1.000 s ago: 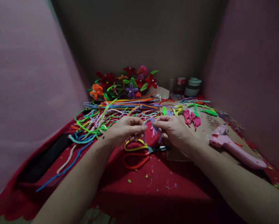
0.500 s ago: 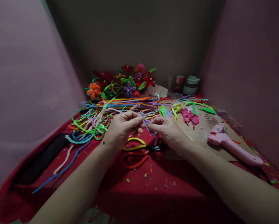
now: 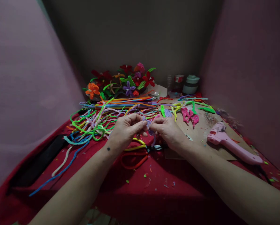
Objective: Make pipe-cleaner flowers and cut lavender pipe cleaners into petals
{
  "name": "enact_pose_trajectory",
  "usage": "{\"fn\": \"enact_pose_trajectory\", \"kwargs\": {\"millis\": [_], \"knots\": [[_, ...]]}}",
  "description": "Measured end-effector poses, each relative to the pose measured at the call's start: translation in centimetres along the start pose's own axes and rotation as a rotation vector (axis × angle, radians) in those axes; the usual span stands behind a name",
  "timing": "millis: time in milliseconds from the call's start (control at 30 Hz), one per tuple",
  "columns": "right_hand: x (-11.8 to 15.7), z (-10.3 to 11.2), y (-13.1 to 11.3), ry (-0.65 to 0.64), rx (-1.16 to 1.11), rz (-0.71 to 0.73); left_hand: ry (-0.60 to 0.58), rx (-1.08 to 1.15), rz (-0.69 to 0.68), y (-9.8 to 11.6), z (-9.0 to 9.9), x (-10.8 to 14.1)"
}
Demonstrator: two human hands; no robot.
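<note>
A lavender pipe cleaner (image 3: 151, 132) is pinched between both hands, its loose end hanging down between them. My left hand (image 3: 130, 127) closes thumb and fingers on one side of it. On the other side my right hand (image 3: 166, 128) grips it with thumb and forefinger. The fingers hide most of its bent upper part. Just below the hands lie scissors with one yellow and one red handle (image 3: 136, 162) on the red cloth (image 3: 154, 184). Tangled pipe cleaners (image 3: 93, 125) in many colours spread beside my left hand.
A pink glue gun (image 3: 233, 145) rests on a cardboard sheet (image 3: 198, 142) at the right, near pink pipe-cleaner shapes (image 3: 189, 116). Pipe-cleaner flowers (image 3: 129, 89) stand at the back, with a lidded container (image 3: 191, 85) to their right. A black flat object (image 3: 38, 161) lies at the left.
My left hand has shifted slightly right, closer to the right hand, covering more of the lavender pipe cleaner. Both hands keep their pinch. The view has moved a little.
</note>
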State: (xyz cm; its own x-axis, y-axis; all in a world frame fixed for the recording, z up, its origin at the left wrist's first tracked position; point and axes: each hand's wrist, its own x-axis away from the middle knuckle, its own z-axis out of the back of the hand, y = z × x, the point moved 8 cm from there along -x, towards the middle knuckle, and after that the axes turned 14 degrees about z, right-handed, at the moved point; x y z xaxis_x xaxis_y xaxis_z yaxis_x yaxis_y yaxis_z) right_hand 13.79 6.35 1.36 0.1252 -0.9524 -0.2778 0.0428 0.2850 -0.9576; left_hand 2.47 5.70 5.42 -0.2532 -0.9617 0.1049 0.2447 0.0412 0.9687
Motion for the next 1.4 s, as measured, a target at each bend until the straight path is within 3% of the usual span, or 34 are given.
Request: {"fn": "enact_pose_trajectory", "kwargs": {"millis": [267, 600, 800, 1067, 1167, 1400], "knots": [[0.0, 0.3, 0.2, 0.036, -0.105, -0.008, -0.013, -0.261, -0.030, -0.8, -0.9, -0.2], [0.0, 0.1, 0.0, 0.029, -0.108, -0.002, -0.176, -0.066, 0.114, -1.6, -1.0, -0.6], [-0.1, 0.2, -0.1, 0.040, -0.090, 0.017, -0.136, 0.028, 0.106, -1.9, -0.6, -0.9], [0.2, -0.4, 0.3, 0.032, -0.246, -0.038, -0.092, -0.123, 0.117, -1.7, -0.5, -0.9], [0.1, -0.7, 0.2, 0.019, -0.335, -0.051, -0.119, -0.029, 0.130, -2.4, -0.7, -1.1], [0.1, -0.1, 0.0, 0.082, -0.394, -0.050, -0.362, 0.328, 0.215, -3.3, -2.7, -1.0]]}}
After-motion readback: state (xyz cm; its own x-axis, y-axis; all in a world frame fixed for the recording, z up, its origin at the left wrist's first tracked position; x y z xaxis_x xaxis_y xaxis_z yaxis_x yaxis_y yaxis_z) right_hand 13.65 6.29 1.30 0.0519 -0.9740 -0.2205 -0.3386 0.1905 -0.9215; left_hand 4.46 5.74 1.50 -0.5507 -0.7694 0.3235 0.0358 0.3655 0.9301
